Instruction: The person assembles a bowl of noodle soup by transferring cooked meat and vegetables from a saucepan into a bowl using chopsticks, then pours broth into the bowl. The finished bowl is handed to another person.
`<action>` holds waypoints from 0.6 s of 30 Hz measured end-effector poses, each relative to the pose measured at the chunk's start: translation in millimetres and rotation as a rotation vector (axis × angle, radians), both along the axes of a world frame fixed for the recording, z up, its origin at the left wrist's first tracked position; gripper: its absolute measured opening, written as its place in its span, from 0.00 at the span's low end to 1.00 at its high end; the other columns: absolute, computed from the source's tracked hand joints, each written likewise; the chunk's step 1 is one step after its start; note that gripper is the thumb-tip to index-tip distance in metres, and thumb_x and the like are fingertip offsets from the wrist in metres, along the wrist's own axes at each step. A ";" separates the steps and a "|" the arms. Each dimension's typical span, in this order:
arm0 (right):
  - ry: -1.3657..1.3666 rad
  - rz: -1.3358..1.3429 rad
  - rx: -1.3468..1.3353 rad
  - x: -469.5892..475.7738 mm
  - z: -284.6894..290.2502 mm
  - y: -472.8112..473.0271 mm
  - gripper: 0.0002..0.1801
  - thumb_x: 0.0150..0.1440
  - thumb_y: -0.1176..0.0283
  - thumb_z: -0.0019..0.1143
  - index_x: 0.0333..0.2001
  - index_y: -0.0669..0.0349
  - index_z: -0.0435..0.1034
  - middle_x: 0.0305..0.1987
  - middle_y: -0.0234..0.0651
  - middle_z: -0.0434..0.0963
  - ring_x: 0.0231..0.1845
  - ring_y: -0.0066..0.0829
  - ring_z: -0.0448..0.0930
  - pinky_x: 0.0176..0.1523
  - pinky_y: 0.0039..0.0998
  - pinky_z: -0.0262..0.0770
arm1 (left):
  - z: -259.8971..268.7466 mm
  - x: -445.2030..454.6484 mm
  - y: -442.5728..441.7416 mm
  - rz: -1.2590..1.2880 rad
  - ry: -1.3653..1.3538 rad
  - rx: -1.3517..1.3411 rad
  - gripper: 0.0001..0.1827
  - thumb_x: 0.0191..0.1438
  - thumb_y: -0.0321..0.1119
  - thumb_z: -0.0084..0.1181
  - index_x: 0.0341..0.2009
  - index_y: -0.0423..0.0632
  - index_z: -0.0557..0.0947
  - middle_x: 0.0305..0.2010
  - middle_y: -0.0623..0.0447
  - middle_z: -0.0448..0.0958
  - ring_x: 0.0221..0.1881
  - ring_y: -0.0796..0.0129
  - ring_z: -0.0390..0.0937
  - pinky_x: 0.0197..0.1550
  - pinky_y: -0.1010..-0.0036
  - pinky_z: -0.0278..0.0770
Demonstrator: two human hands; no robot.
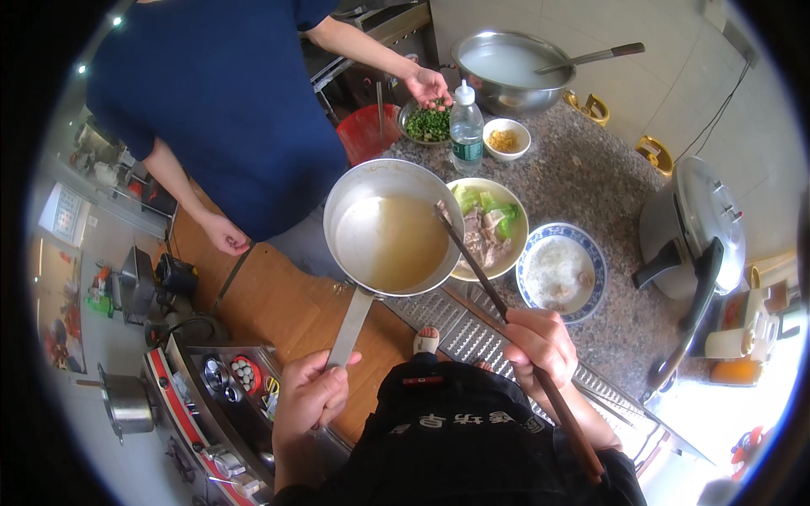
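My left hand point(316, 386) grips the flat metal handle of a saucepan point(392, 228). Cloudy broth point(405, 243) lies in the pan, which is tilted toward the right. Long dark chopsticks point(478, 269) are held in my right hand point(543, 351), their tips over the pan's right rim beside a bit of meat. Partly behind that rim, a cream bowl point(522, 215) holds sliced meat point(484, 237) and green lettuce point(500, 209). To its right, a blue-and-white bowl point(598, 253) contains white noodles point(557, 265) and a few pinkish pieces.
Across from me, a person in a dark blue shirt point(221, 107) holds a hand point(429, 87) over chopped greens point(427, 123). A squeeze bottle point(467, 129), a small bowl point(522, 152), a large steel basin point(512, 101) and a pressure cooker point(690, 228) stand on the granite counter point(607, 183).
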State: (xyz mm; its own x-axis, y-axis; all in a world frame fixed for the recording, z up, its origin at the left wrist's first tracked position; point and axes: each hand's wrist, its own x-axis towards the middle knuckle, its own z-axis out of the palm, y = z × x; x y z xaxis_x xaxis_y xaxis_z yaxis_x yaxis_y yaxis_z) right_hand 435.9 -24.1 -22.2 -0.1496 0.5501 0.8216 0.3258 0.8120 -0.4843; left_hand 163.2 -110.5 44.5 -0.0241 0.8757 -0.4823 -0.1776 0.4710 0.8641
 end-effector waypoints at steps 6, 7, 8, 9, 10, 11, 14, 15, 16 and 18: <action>0.066 -0.025 -0.011 19.6 12.5 -14.8 0.13 0.55 0.66 0.57 0.35 0.69 0.71 0.33 0.46 0.76 0.30 0.37 0.78 0.31 0.29 0.77 | 0.9 1.3 -5.2 0.004 0.000 -0.010 0.16 0.58 0.24 0.43 0.50 0.33 0.72 0.12 0.60 0.59 0.08 0.83 0.51 0.12 0.83 0.48; 0.084 -0.039 -0.026 22.3 14.0 -17.9 0.14 0.56 0.66 0.56 0.35 0.68 0.71 0.33 0.46 0.76 0.30 0.37 0.78 0.31 0.29 0.77 | 1.2 0.7 -5.7 0.016 -0.013 -0.016 0.16 0.58 0.24 0.43 0.50 0.33 0.72 0.12 0.61 0.58 0.08 0.83 0.51 0.12 0.83 0.48; 0.109 -0.045 -0.020 23.9 14.1 -19.7 0.14 0.57 0.65 0.55 0.36 0.68 0.70 0.34 0.47 0.76 0.30 0.37 0.78 0.31 0.30 0.76 | 1.1 0.3 -6.3 0.018 -0.005 -0.009 0.16 0.58 0.24 0.43 0.50 0.33 0.72 0.12 0.61 0.58 0.08 0.83 0.51 0.12 0.83 0.48; 0.118 -0.032 -0.045 27.9 14.9 -22.2 0.14 0.58 0.66 0.54 0.37 0.68 0.70 0.34 0.47 0.76 0.30 0.37 0.77 0.31 0.29 0.75 | 0.9 -0.4 -7.2 0.022 -0.003 0.001 0.15 0.58 0.23 0.42 0.50 0.34 0.73 0.12 0.61 0.58 0.08 0.83 0.50 0.12 0.83 0.48; 0.108 -0.044 -0.061 31.5 15.0 -24.6 0.14 0.58 0.66 0.54 0.38 0.68 0.69 0.34 0.47 0.76 0.30 0.37 0.77 0.31 0.29 0.75 | 0.5 -1.3 -8.1 0.025 -0.009 0.019 0.15 0.58 0.23 0.42 0.50 0.34 0.73 0.11 0.61 0.58 0.08 0.83 0.50 0.12 0.83 0.47; 0.096 -0.058 -0.084 34.4 14.4 -26.4 0.13 0.58 0.66 0.53 0.39 0.67 0.69 0.34 0.48 0.76 0.30 0.37 0.77 0.32 0.30 0.74 | -0.1 -2.9 -8.6 0.036 -0.007 0.004 0.15 0.58 0.23 0.42 0.49 0.34 0.73 0.11 0.61 0.57 0.08 0.83 0.50 0.12 0.83 0.47; 0.102 -0.137 -0.092 35.7 6.8 -25.9 0.13 0.59 0.66 0.53 0.39 0.67 0.68 0.34 0.48 0.76 0.31 0.37 0.77 0.33 0.30 0.74 | -2.4 -8.5 -10.8 0.069 -0.015 -0.008 0.15 0.57 0.22 0.41 0.48 0.34 0.74 0.12 0.62 0.57 0.09 0.83 0.49 0.11 0.83 0.47; 0.108 -0.149 -0.102 36.2 4.6 -25.8 0.13 0.59 0.66 0.52 0.39 0.67 0.68 0.34 0.47 0.76 0.31 0.37 0.77 0.33 0.30 0.73 | -3.1 -10.1 -12.2 0.079 -0.013 -0.009 0.15 0.57 0.22 0.41 0.48 0.34 0.74 0.12 0.61 0.57 0.09 0.83 0.49 0.11 0.83 0.47; 0.114 -0.161 -0.113 36.5 2.7 -25.3 0.13 0.59 0.66 0.52 0.39 0.67 0.68 0.34 0.47 0.76 0.31 0.37 0.77 0.34 0.30 0.73 | -4.1 -11.8 -13.4 0.088 -0.012 -0.010 0.15 0.57 0.22 0.41 0.47 0.34 0.75 0.12 0.61 0.57 0.09 0.83 0.49 0.11 0.84 0.46; 0.117 -0.189 -0.134 37.0 0.4 -25.2 0.12 0.60 0.67 0.51 0.39 0.68 0.68 0.34 0.47 0.76 0.30 0.37 0.76 0.34 0.30 0.73 | -7.0 -15.0 -15.0 0.091 -0.015 0.008 0.15 0.57 0.22 0.41 0.47 0.34 0.75 0.12 0.61 0.57 0.09 0.83 0.50 0.11 0.84 0.47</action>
State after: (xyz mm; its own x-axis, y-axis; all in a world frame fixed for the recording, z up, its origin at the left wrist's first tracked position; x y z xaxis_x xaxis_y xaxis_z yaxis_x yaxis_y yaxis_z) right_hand 473.0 -49.3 -21.8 0.0581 0.6646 0.7450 0.4010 0.6679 -0.6270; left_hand 148.2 -125.5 37.5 -0.0961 0.8741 -0.4761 -0.2322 0.4455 0.8647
